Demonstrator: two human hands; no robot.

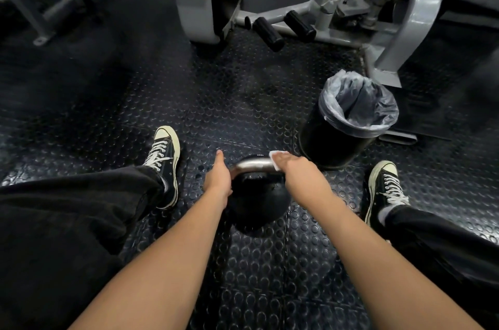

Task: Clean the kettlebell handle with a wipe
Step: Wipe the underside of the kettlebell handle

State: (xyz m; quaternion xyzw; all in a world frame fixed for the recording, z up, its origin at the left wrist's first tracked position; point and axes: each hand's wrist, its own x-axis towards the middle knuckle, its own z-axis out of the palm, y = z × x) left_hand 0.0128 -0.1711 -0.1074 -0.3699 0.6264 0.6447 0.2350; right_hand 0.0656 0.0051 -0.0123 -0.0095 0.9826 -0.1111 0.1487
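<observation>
A black kettlebell stands on the studded rubber floor between my feet. Its bare metal handle arches over the top. My left hand grips the left end of the handle, thumb pointing forward. My right hand wraps the right end of the handle with a white wipe pressed under the fingers; only the wipe's edges show past the fingertips and below the palm.
A black bin with a clear liner stands just right of the kettlebell. My black sneakers sit at left and right. A grey gym machine frame with black foot pegs rises behind.
</observation>
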